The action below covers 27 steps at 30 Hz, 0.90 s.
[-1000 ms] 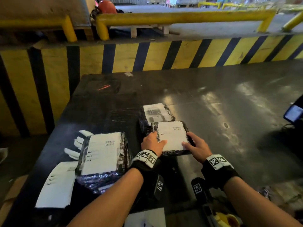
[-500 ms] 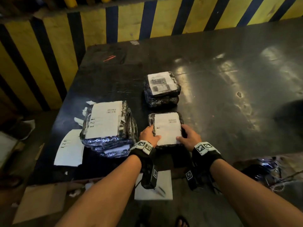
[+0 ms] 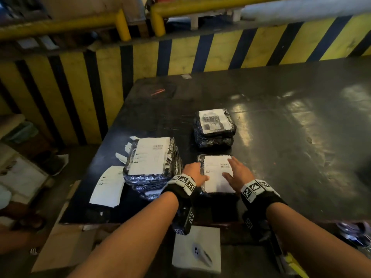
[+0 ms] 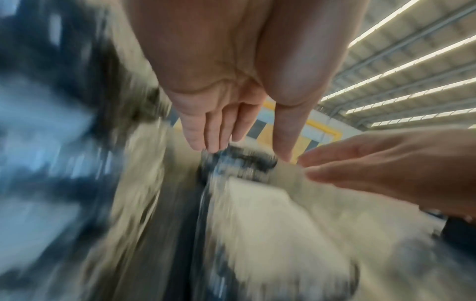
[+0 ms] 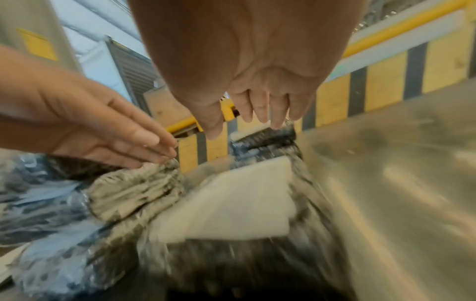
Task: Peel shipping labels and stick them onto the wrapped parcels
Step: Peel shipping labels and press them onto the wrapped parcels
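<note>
A small black-wrapped parcel [image 3: 217, 192] with a white label [image 3: 215, 177] on top lies near the table's front edge. My left hand [image 3: 194, 173] sits at its left edge with fingers straight [image 4: 211, 134]. My right hand [image 3: 235, 171] lies flat over the label's right side, fingers extended [image 5: 260, 114]. Neither hand curls round anything. Both wrist views are motion-blurred. Behind stands a stack of two labelled parcels [image 3: 214, 127]. To the left is a stack of larger labelled parcels [image 3: 149, 157].
A loose label sheet [image 3: 108, 185] and torn backing strips [image 3: 125, 150] lie at the dark table's [image 3: 291, 147] left edge. A yellow-and-black barrier [image 3: 180, 57] runs behind. Below the front edge are a white box [image 3: 197, 249] and cardboard [image 3: 66, 247].
Both hands held the near parcel by its sides; now the fingers are straightened and the right hand has slid onto the label. The head view tilted up.
</note>
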{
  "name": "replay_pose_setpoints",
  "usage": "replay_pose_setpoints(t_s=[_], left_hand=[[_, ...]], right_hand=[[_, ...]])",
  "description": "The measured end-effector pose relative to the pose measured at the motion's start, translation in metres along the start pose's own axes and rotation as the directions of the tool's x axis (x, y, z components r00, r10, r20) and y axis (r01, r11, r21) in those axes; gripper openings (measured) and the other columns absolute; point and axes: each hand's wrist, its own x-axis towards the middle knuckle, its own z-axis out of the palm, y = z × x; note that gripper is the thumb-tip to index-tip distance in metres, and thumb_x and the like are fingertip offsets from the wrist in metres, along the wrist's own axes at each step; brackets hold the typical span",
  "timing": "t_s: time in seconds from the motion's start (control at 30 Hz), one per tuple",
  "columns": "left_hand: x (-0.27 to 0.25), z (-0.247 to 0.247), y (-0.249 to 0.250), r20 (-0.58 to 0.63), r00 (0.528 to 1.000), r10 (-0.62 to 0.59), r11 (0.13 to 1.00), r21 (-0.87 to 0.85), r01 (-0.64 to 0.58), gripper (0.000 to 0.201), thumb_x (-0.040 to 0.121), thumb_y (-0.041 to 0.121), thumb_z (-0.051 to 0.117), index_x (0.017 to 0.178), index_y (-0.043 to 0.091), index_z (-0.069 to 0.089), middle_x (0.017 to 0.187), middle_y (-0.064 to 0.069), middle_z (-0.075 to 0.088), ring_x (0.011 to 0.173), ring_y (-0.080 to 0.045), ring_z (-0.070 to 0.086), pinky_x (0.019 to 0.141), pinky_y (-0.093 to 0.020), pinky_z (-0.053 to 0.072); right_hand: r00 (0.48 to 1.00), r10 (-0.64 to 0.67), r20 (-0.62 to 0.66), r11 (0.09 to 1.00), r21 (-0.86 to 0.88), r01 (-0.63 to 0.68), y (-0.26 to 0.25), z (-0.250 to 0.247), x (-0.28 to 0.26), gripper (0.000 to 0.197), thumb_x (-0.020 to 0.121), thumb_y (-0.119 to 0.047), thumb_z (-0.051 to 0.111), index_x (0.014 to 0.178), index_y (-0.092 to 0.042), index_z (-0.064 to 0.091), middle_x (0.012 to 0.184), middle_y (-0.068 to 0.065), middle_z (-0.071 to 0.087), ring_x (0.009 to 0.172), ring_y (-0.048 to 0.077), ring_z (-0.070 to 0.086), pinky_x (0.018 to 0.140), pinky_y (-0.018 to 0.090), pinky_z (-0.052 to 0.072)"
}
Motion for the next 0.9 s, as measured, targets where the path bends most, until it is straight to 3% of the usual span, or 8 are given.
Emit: replay_pose_setpoints(t_s=[0.1,0.2,0.37,0.47,0.63,0.73,0.9], left_hand=[[-0.019,-0.048,0.008,-0.137,0.987,0.085,0.992,-0.083,-0.097,0.06,0.089,0.034,0.059,0.139,0.005,0.04,0.141,-0.016,0.047,0.129,-0.031,0.046,0.106,-0.036,0.039],[-0.032,-0.108,0.001,-0.345,0.929,0.132,0.955,-0.206,-0.213,0.06,0.087,0.033,0.062,0.138,0.007,0.043,0.141,-0.013,0.049,0.128,-0.027,0.048,0.106,-0.035,0.04],[-0.035,-0.184,-0.059,-0.497,0.85,0.175,0.975,-0.032,-0.22,0.064,0.087,0.039,0.06,0.14,0.009,0.039,0.143,-0.008,0.046,0.13,-0.023,0.046,0.108,-0.035,0.038],[-0.037,-0.204,-0.117,-0.488,0.85,0.197,0.98,0.09,-0.176,0.063,0.087,0.04,0.058,0.139,0.011,0.039,0.142,-0.007,0.046,0.13,-0.024,0.045,0.107,-0.039,0.039],[-0.039,-0.218,-0.221,-0.377,0.919,0.116,0.988,0.139,-0.067,0.063,0.091,0.038,0.054,0.143,0.009,0.033,0.146,-0.01,0.041,0.134,-0.025,0.04,0.11,-0.037,0.035],[-0.04,-0.205,-0.28,-0.279,0.956,0.086,0.99,0.132,-0.05,0.055,0.091,0.034,0.055,0.137,0.007,0.04,0.14,-0.013,0.048,0.129,-0.028,0.046,0.106,-0.037,0.039],[-0.032,-0.162,-0.343,-0.126,0.992,0.032,0.994,0.105,-0.019,0.046,0.088,0.03,0.06,0.126,0.007,0.05,0.13,-0.012,0.056,0.122,-0.031,0.052,0.099,-0.038,0.044]], right_hand=[[0.987,-0.14,-0.075,0.99,-0.044,0.136,-0.037,-0.024,0.007,0.063,0.093,-0.037,0.048,0.146,-0.011,0.024,0.157,0.007,0.017,0.142,0.021,0.025,0.113,0.029,0.023],[0.957,-0.267,-0.11,0.963,-0.068,0.261,-0.086,-0.051,0.009,0.067,0.091,-0.04,0.051,0.144,-0.01,0.027,0.155,0.009,0.023,0.141,0.024,0.027,0.113,0.03,0.022],[0.893,-0.404,-0.197,0.913,-0.147,0.381,-0.17,-0.076,0.02,0.072,0.088,-0.047,0.053,0.145,-0.011,0.027,0.156,0.008,0.021,0.142,0.022,0.025,0.117,0.032,0.02],[0.871,-0.45,-0.198,0.889,-0.185,0.418,-0.225,-0.067,0.028,0.074,0.088,-0.049,0.052,0.146,-0.01,0.025,0.156,0.008,0.019,0.143,0.023,0.022,0.118,0.037,0.019],[0.896,-0.43,-0.111,0.897,-0.162,0.411,-0.318,-0.007,0.044,0.074,0.088,-0.043,0.055,0.144,-0.006,0.025,0.155,0.013,0.021,0.143,0.023,0.022,0.118,0.035,0.021],[0.912,-0.408,-0.042,0.907,-0.129,0.4,-0.363,0.048,0.049,0.062,0.087,-0.034,0.057,0.138,-0.004,0.036,0.146,0.014,0.037,0.137,0.027,0.035,0.112,0.034,0.031],[0.957,-0.288,0.028,0.943,-0.168,0.288,-0.382,0.125,0.057,0.05,0.082,-0.035,0.059,0.126,-0.011,0.051,0.13,0.007,0.056,0.125,0.024,0.049,0.103,0.032,0.041]])
